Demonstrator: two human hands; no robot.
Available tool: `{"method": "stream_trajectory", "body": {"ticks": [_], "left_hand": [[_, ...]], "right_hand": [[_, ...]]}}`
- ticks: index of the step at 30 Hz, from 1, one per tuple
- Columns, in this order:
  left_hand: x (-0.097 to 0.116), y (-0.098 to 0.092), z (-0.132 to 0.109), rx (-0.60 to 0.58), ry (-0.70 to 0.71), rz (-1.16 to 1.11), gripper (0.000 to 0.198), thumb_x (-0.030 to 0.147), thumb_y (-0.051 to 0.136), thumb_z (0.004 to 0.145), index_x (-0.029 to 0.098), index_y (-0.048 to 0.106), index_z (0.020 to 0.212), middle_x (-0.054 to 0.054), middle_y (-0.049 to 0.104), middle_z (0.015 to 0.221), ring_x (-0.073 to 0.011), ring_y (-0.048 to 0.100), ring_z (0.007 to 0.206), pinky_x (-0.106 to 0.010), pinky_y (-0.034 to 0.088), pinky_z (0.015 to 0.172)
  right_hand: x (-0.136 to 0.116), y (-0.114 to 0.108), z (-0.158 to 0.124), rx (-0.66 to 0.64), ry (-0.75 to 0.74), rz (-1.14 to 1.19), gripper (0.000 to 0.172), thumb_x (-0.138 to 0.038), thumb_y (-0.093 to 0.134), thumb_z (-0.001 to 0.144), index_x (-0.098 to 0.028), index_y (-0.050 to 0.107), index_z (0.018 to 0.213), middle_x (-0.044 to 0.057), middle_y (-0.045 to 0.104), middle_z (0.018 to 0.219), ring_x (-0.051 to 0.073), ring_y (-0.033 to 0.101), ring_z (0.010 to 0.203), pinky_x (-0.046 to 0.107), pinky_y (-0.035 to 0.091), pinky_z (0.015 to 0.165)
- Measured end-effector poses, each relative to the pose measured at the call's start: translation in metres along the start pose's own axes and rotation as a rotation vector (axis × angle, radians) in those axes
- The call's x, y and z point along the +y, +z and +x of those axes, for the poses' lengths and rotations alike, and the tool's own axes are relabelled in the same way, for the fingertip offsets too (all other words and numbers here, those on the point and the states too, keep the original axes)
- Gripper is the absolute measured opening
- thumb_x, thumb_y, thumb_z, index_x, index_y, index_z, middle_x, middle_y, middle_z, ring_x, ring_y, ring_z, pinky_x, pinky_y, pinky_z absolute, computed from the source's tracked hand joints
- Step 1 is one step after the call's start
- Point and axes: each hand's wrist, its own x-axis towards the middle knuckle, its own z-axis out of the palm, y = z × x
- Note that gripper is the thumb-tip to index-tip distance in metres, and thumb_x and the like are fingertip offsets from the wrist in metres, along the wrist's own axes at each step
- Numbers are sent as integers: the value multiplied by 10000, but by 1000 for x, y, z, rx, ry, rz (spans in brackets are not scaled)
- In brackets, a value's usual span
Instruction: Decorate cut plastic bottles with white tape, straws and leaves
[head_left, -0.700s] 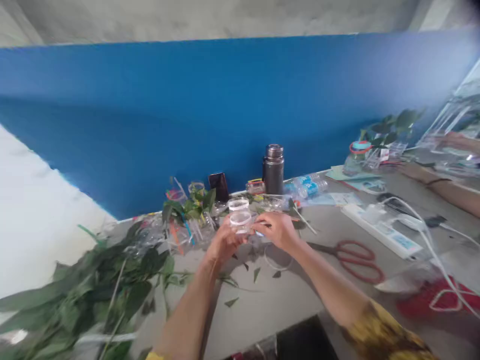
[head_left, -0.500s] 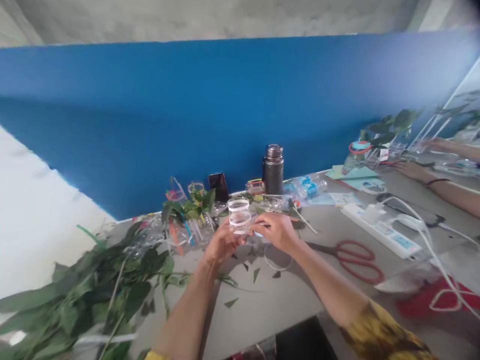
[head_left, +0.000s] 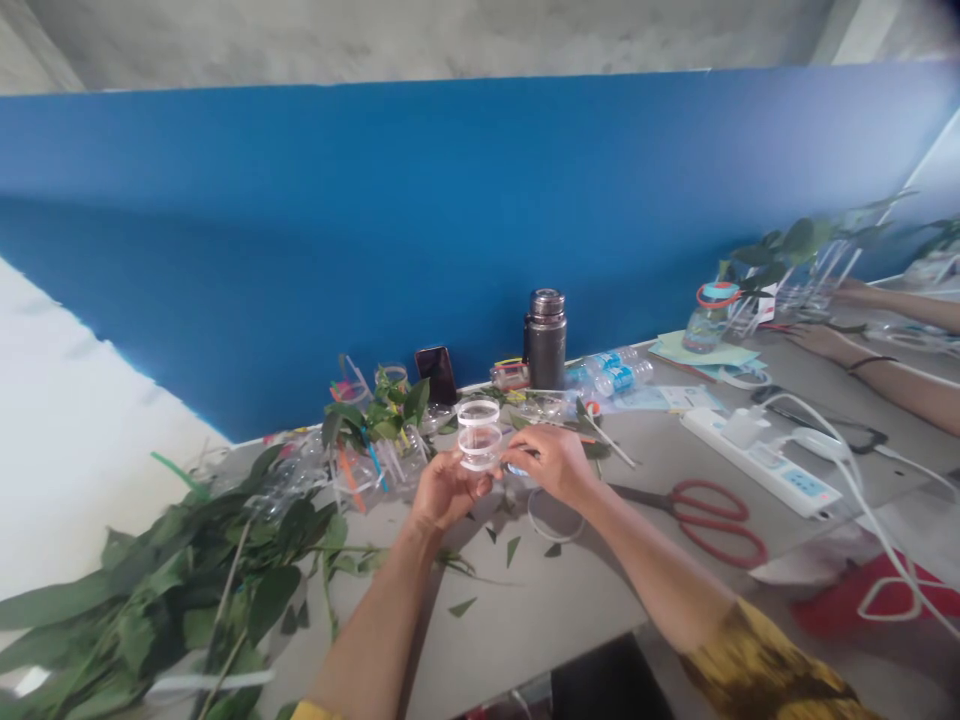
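The left hand [head_left: 446,490] curls its fingers around the lower part of one clear plastic container [head_left: 478,440], which carries three white bands, one above another, and is held above the table [head_left: 510,640], between the two hands. The right hand [head_left: 553,462], just beside it, pinches one small bluish-white piece [head_left: 516,469] between thumb and fingers; what the piece is cannot be told. Below the hands lie one pale loop [head_left: 556,540] and four distinct leaf scraps [head_left: 463,606], and to the right one pair of red-handled scissors [head_left: 677,505]. A heap of leafy stems [head_left: 150,600], too tangled to count, spreads at the left. Along the blue wall [head_left: 480,200] stand one dark flask [head_left: 548,345] and one phone [head_left: 436,375], leaning upright. One white power strip [head_left: 787,482] takes two white plugs [head_left: 745,427]. Farther right are one jar [head_left: 705,328] with a light-blue lid and an orange band, and two hands of other people or another person [head_left: 823,342]. Two clear bottles [head_left: 619,378] lie right of the flask, each wearing a blue label with white marks; their lettering is too small to read, as is the print on the power strip's blue sticker.
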Motion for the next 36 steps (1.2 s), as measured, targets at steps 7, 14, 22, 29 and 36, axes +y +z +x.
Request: {"method": "stream_trajectory", "body": {"ticks": [7, 14, 22, 29, 36], "left_hand": [[-5, -10, 4, 34, -23, -54, 511, 313, 747, 730, 118, 738, 1202, -112, 804, 936, -204, 688, 638, -262, 453, 526], [-7, 0, 4, 13, -30, 55, 594, 518, 874, 748, 146, 750, 1195, -109, 788, 962, -199, 668, 701, -277, 470, 586], [-20, 15, 5, 211, 143, 243, 580, 372, 1002, 620, 178, 757, 1109, -69, 756, 990, -163, 647, 794, -285, 495, 713], [-16, 13, 4, 170, 160, 146, 535, 298, 981, 662, 183, 751, 1131, -60, 783, 1040, -145, 677, 753, -296, 541, 743], [-9, 11, -1, 103, 104, 79, 735, 263, 941, 682, 163, 700, 1370, -72, 794, 973, -168, 689, 757, -305, 543, 762]], "right_hand": [[-2, -4, 2, 24, 34, 31, 224, -418, 733, 1008, -250, 806, 879, 26, 810, 816, 179, 740, 745, 258, 488, 696], [-6, -3, 2, -38, 82, -22, 129, -345, 795, 946, -252, 805, 857, 18, 815, 821, 181, 735, 743, 263, 459, 679], [-8, -7, 5, -109, 139, -52, 180, -398, 751, 981, -252, 803, 889, 25, 831, 865, 185, 739, 784, 265, 452, 707], [-1, -11, 7, -59, 138, -48, 95, -326, 764, 970, -268, 801, 905, 7, 837, 897, 196, 753, 830, 275, 476, 752], [-3, -7, 6, -12, 110, -20, 212, -428, 724, 1007, -263, 793, 893, 30, 833, 893, 200, 760, 841, 273, 490, 755]]}}
